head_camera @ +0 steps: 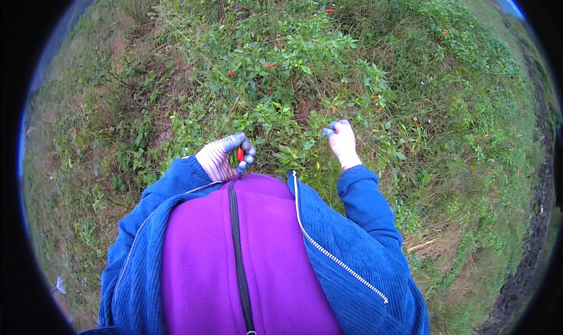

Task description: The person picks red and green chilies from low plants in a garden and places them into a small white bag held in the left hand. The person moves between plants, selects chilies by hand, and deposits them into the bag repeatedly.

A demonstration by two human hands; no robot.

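Note:
My left hand (pixel 226 157), in a striped work glove with grey-coated fingers, is curled around several chili peppers (pixel 240 154), red and green, close to my jacket front. My right hand (pixel 342 142), gloved the same way, reaches into the leaves of a chili plant (pixel 272 115) ahead of me. Its thumb and fingers are bent together at the foliage; whether something sits between them cannot be made out. Just beyond that hand hangs an orange-red chili pepper (pixel 334 108), with another red one (pixel 374 98) farther right.
More red chilies (pixel 270 65) show among the plants ahead. Weeds and dry grass (pixel 424 245) grow between them. A strip of dark bare soil (pixel 521 269) runs along the right side. My open blue corduroy jacket (pixel 352 256) hangs over a purple fleece (pixel 198 256).

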